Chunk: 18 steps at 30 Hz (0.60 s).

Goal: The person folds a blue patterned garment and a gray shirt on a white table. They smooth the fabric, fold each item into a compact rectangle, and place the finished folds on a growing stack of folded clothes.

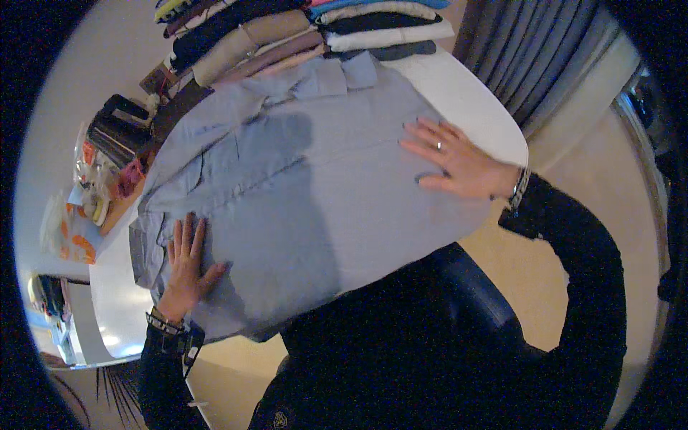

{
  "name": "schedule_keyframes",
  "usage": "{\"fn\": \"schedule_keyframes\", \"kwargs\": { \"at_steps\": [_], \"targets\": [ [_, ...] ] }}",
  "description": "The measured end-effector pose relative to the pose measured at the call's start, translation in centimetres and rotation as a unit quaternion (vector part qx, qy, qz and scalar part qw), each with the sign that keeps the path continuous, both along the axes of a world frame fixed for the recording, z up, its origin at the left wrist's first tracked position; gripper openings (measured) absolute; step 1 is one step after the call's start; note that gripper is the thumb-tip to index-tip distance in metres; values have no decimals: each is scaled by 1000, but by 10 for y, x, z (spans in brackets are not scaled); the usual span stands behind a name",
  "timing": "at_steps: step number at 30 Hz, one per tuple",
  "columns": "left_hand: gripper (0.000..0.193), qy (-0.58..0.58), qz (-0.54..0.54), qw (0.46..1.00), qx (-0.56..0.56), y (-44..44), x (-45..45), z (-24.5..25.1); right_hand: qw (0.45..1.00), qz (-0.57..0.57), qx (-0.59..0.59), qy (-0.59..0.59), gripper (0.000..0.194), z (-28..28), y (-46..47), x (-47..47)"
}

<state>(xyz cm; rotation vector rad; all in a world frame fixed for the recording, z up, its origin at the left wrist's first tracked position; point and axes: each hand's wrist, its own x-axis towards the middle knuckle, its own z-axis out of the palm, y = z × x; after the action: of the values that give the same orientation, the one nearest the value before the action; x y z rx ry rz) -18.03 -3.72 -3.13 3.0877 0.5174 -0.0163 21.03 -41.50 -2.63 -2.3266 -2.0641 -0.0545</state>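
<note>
A light grey-blue collared shirt [365, 183] lies spread across the white table, its collar [330, 78] towards the far side and its lower edge hanging over the near edge. Creases run along the shirt's left half. My left hand [188, 269] rests flat on the left part of the cloth, fingers apart, close to a bunched, folded bit of fabric [148, 247]. On the right side, my right hand [454, 158] is spread over the shirt, palm down and slightly blurred. Neither hand grips anything.
Stacks of folded clothes [258, 37] stand at the table's far edge. To the left are a black electric kettle [121, 129] and plastic bags [80, 226]. The white tabletop [457, 86] shows at the right, beside a grey curtain [527, 54]. A dark seat [478, 290] is below.
</note>
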Motion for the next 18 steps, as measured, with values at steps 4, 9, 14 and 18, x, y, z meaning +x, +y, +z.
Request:
{"fn": "schedule_keyframes", "kwargs": {
  "at_steps": [4, 9, 14, 18],
  "targets": [
    [89, -20, 2, 999, 35, 0, 9, -10, 1000, -9, -11, -13, 67, -3, 4, 26],
    [82, -44, -17, 999, 13, 6, 6, -10, 999, -40, -23, 1, 63, -1, -6, 39],
    [71, -47, -38, 998, 2, 13, -30, 4, 984, -168, -47, -41, 57, 4, -44, 46],
    [70, -58, -3, 998, -16, 2, -71, 16, 975, -200, 37, -87, 56, 12, -56, 11]
  ]
}}
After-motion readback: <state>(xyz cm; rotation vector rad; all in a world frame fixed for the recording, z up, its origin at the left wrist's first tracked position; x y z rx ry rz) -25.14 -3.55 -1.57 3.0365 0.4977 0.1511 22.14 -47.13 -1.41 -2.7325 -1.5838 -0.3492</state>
